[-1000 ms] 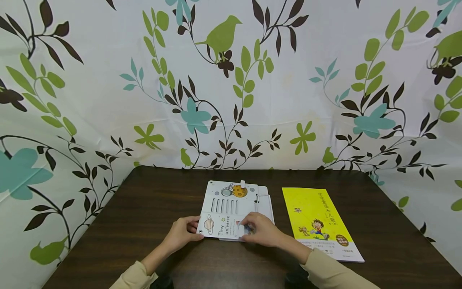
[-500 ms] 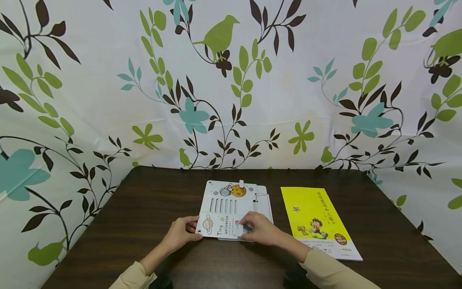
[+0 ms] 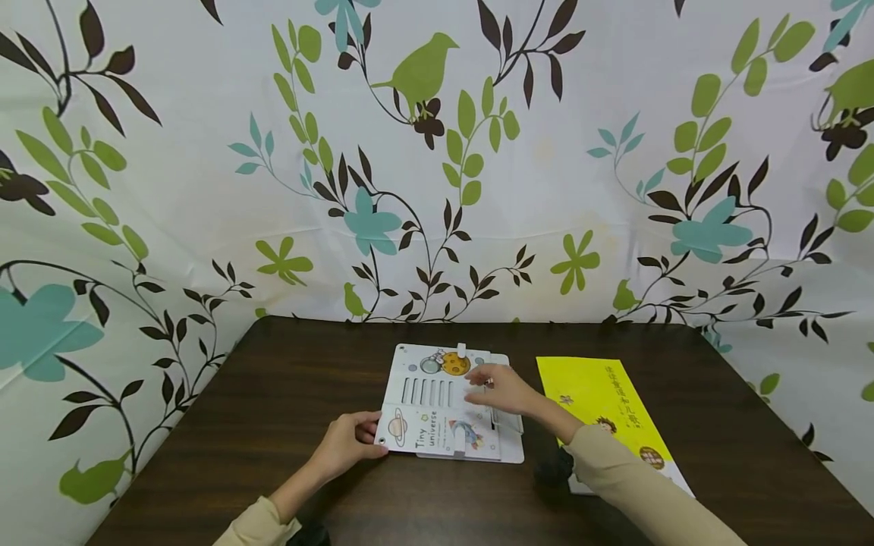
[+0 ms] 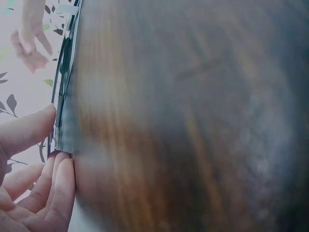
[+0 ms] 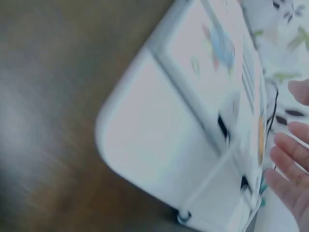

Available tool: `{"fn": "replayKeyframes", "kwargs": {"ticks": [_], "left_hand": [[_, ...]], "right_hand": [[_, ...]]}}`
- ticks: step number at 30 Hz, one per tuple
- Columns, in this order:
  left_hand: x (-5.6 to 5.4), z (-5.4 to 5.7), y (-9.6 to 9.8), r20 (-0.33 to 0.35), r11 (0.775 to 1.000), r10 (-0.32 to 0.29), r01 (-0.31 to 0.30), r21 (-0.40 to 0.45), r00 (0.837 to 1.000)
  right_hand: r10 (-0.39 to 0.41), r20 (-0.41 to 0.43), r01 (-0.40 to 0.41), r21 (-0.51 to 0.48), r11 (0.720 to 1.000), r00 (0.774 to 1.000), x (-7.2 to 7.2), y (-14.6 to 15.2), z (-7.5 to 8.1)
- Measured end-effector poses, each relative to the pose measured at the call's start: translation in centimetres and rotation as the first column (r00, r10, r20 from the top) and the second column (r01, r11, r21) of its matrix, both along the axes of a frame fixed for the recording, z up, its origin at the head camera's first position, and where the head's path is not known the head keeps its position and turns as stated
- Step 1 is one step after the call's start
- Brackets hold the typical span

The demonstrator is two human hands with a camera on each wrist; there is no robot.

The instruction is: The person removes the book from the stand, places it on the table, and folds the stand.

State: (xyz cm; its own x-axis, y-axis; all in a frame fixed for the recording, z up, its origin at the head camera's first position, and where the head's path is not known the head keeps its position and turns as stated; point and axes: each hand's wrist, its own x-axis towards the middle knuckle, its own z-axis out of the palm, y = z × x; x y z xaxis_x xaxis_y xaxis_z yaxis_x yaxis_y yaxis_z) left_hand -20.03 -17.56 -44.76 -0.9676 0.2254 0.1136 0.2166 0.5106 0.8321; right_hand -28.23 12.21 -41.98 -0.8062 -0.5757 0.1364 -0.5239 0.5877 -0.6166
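Observation:
A white folding book stand (image 3: 413,415) printed with "Tiny universe", planets and an astronaut lies folded flat on the table. My left hand (image 3: 348,441) pinches its near left corner; in the left wrist view the thumb (image 4: 29,130) is on the upper face and the fingers (image 4: 60,188) are under the edge. Over the stand's right part hovers my right hand (image 3: 504,390), fingers loosely extended, holding nothing. White clips sit at the stand's top (image 3: 461,349) and bottom edges. A wire prop (image 5: 207,179) lies across its right side in the right wrist view.
To the right lies a yellow book (image 3: 594,394), partly covered by the right forearm and sleeve (image 3: 635,478). Both rest on a dark wooden table (image 3: 307,364), with a leaf-and-bird patterned cloth (image 3: 437,167) hanging behind.
My right hand has let go of the stand's bottom clip area and risen up and away, uncovering the rocket picture there. The left hand keeps its place at the corner.

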Motion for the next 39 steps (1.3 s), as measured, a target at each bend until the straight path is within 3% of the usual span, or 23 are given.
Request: {"fn": "replayKeyframes", "kwargs": {"ticks": [5,11,16,28,35,39], "left_hand": [[0.0,0.1,0.1,0.002,1.000,0.001,-0.001,0.002,1.000],[0.0,0.2,0.2,-0.010,1.000,-0.002,0.002,-0.009,1.000],[0.0,0.2,0.2,-0.011,1.000,-0.006,0.006,-0.006,1.000],[0.0,0.3,0.4,-0.008,1.000,-0.006,0.007,0.005,1.000],[-0.1,-0.1,0.4,-0.021,1.000,-0.024,0.024,-0.004,0.999],[-0.2,-0.1,0.3,-0.025,0.997,-0.068,0.068,-0.028,0.997]], "right_hand": [[-0.103,-0.052,0.100,-0.057,0.993,0.993,-2.5,0.3,-0.4],[-0.224,0.037,0.226,-0.070,0.972,0.974,-5.0,-0.2,-1.1],[-0.264,0.064,0.268,-0.054,0.962,0.962,-6.2,-1.0,-1.3],[-0.295,0.020,0.296,-0.052,0.954,0.955,-6.8,-1.7,-1.9],[-0.292,0.051,0.292,0.004,0.956,0.955,-6.2,-1.6,-1.0],[-0.264,0.062,0.261,0.051,0.964,0.962,-5.6,-0.9,-0.6]]}}
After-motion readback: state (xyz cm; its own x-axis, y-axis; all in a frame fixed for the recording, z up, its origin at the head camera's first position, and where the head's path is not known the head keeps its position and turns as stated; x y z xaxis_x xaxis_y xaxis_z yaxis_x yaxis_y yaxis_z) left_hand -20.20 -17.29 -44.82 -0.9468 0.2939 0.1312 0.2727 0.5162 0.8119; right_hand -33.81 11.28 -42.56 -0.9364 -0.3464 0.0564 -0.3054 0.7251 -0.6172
